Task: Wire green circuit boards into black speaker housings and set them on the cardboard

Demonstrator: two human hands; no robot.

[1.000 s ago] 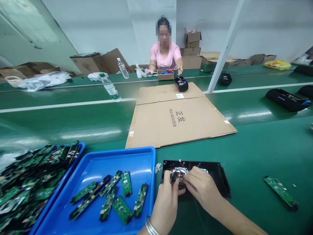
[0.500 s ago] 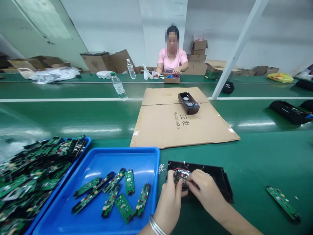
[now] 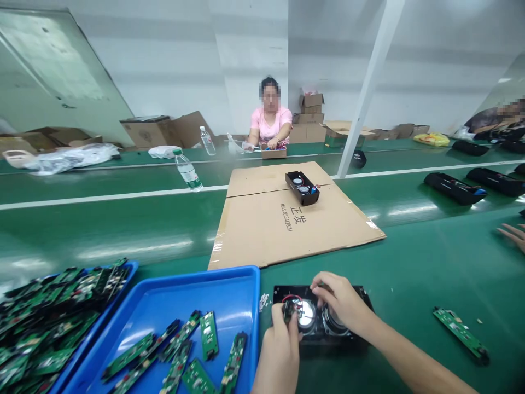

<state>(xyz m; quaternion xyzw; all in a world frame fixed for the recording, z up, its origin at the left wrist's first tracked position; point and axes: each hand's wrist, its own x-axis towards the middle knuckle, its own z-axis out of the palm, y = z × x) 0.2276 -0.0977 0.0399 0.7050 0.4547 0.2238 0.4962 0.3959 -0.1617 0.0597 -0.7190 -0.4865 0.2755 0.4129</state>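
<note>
In front of me lies a black speaker housing (image 3: pixel 279 293) with two round silver speakers (image 3: pixel 306 316) set in it. My left hand (image 3: pixel 279 345) pinches a small circuit board (image 3: pixel 289 311) over the left speaker, the board mostly hidden by my fingers. Red wires (image 3: pixel 293 297) loop beside it. My right hand (image 3: pixel 342 303) is above the housing, thumb and fingertips together near its far edge; whatever sits between them is too small to make out. To the left, a blue tray (image 3: pixel 253 306) holds several green circuit boards (image 3: pixel 209 335).
A heaped second tray (image 3: pixel 130 273) of boards stands far left. Tiny white bits (image 3: pixel 264 301) lie beside the housing, a single board (image 3: pixel 461 334) at right. Ahead, a cardboard sheet (image 3: pixel 254 230) carries another speaker housing (image 3: pixel 302 189). A co-worker (image 3: pixel 270 123) sits opposite; another person's hand (image 3: pixel 512 235) shows at right.
My right hand has moved off the board toward the housing's far edge. My left hand has shifted left with the board, exposing both speakers. The view has turned right, bringing another person's hand in.
</note>
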